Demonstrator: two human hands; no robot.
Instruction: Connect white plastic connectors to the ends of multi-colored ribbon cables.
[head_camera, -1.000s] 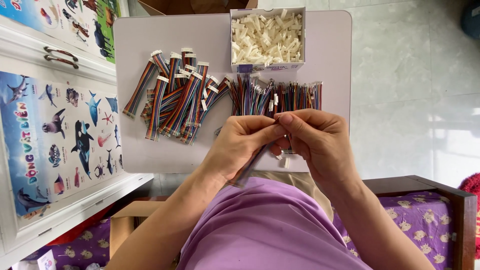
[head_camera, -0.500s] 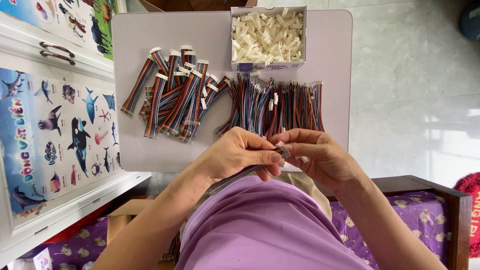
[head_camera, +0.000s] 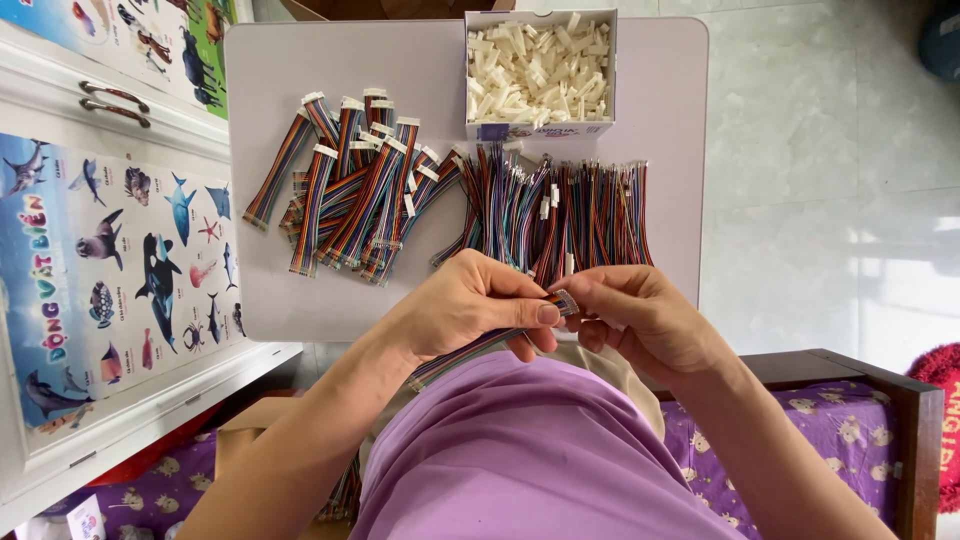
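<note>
Head view, looking straight down: left hand (head_camera: 470, 305) pinches a flat rainbow ribbon cable (head_camera: 470, 352) between thumb and fingers, closed tight on it near its upper end; the cable runs down-left from the fingertips, under the palm, toward the purple shirt (head_camera: 530, 460). Right hand (head_camera: 645, 320) meets the left at the cable tip, fingers curled in and closed on the small connector end (head_camera: 563, 302); whether it holds a separate white piece, cannot tell, too small. Both hands touching at the fingertips, hovering over the near edge of the white tabletop (head_camera: 290, 300). On the table, left-centre: loose pile of finished ribbon cables with white plugs (head_camera: 345, 190), fanned and overlapping. Just right of it: row of bare multicolour cables (head_camera: 560, 210), lying side by side, the near ends partly hidden behind the hands. Above that row, touching it: open white cardboard box (head_camera: 540, 130) filled with small white plastic connector housings (head_camera: 535, 70). Left of the table: white cabinet door with a sea-animal poster (head_camera: 110, 270). Right: pale tiled floor (head_camera: 830, 200). Bottom right: dark wooden frame (head_camera: 880, 385) around purple patterned fabric.
</note>
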